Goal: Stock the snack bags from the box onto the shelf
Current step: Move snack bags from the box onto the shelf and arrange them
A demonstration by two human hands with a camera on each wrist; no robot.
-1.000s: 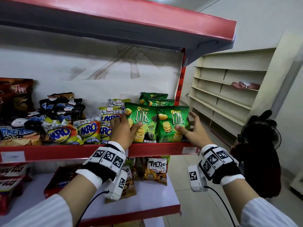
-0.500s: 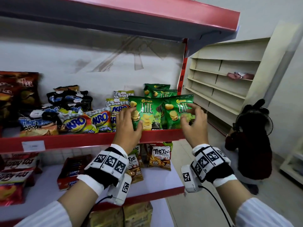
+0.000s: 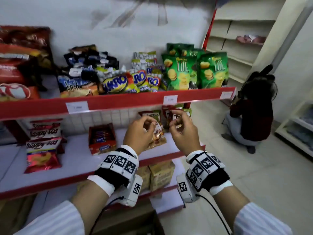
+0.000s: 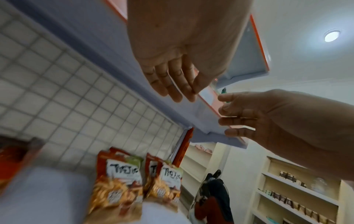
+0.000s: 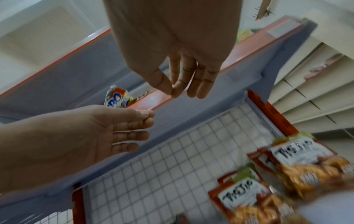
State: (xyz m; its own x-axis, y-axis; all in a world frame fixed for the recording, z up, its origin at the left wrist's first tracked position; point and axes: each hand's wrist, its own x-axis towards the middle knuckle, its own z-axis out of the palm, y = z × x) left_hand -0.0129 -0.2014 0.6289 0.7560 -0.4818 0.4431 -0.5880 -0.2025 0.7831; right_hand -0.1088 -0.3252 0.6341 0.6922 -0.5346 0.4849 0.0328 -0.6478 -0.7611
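Two green Lite snack bags (image 3: 179,72) (image 3: 214,70) stand upright side by side at the right end of the red-edged shelf (image 3: 118,100), with more green bags behind them. My left hand (image 3: 149,123) and right hand (image 3: 177,119) hang below that shelf edge, in front of the lower shelf. Their fingers are loosely curled and hold nothing. From the left wrist, the left hand (image 4: 178,91) and right hand (image 4: 235,115) show bare palms under the shelf's underside. In the right wrist view, the right hand (image 5: 187,89) and left hand (image 5: 134,130) are likewise empty. No box is clearly in view.
Ukro bags (image 3: 118,82) and dark and red bags fill the shelf's left part. On the lower shelf (image 3: 76,160) are Tic Tac bags (image 3: 157,131), a red biscuit carton (image 3: 101,139) and red bags. A person (image 3: 250,116) crouches on the floor at the right, by cream shelving (image 3: 237,39).
Both hands have let go of the green Lite bags and dropped below the shelf edge. The bags stay standing, and the head view has tilted downward.
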